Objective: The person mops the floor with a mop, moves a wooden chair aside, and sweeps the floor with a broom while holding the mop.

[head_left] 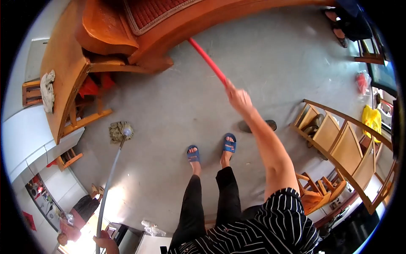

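My right hand is closed around the end of a red stick, arm stretched forward. The stick's far end is hidden beneath a carved wooden sofa with a red woven cushion. At the lower left edge, my left hand is wrapped round the long grey pole of a mop. The mop head, made of greenish-grey strands, rests on the grey floor left of my feet.
Dark shoes lie near my right foot. A wooden shoe rack and small stools stand on the right. One person is at the upper right, another at the lower left. A plastic bag lies behind me.
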`<state>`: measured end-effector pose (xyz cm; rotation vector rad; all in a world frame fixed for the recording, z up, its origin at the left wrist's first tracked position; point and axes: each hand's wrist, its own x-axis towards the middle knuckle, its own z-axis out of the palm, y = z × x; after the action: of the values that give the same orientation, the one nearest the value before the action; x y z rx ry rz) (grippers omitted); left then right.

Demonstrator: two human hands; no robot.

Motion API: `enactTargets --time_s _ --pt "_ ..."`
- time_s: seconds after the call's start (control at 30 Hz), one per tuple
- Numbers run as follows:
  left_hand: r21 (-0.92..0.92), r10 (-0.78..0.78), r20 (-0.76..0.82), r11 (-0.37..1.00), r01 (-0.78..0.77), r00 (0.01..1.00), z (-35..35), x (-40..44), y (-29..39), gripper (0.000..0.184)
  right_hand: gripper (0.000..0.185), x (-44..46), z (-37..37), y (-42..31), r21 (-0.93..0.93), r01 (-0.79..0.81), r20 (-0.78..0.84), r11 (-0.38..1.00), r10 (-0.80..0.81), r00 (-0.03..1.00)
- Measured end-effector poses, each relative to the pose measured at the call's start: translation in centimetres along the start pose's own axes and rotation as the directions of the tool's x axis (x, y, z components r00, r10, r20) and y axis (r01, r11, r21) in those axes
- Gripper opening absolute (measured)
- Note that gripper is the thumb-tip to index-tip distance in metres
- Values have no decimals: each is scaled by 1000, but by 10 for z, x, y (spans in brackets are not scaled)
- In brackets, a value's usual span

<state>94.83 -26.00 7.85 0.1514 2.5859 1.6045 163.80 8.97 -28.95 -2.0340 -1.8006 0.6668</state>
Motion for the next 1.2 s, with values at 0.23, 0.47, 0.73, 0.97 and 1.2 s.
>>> enactTargets --time_s 0.23,0.47,0.73,0.97,1.2 --pt "194 26 -55 981 -15 998 10 -23 10 46 37 130 -27 12 -2 -298 -13 955 298 955" --pt "179 28 -137 984 -3 990 14 -34 7 45 28 136 -101 43 349 -523 35 778 547 836" --pt "206 141 -169 973 -105 975 53 -58 27 39 42 -101 -102 57 228 -451 81 863 445 892" --pt "174 198 12 965 -197 980 56 -24 38 30 41 -356 -157 -57 173 -421 206 890 385 900" --pt "10 280 158 959 -285 947 62 9 42 31 42 -402 -214 -188 287 -771 381 569 671 637"
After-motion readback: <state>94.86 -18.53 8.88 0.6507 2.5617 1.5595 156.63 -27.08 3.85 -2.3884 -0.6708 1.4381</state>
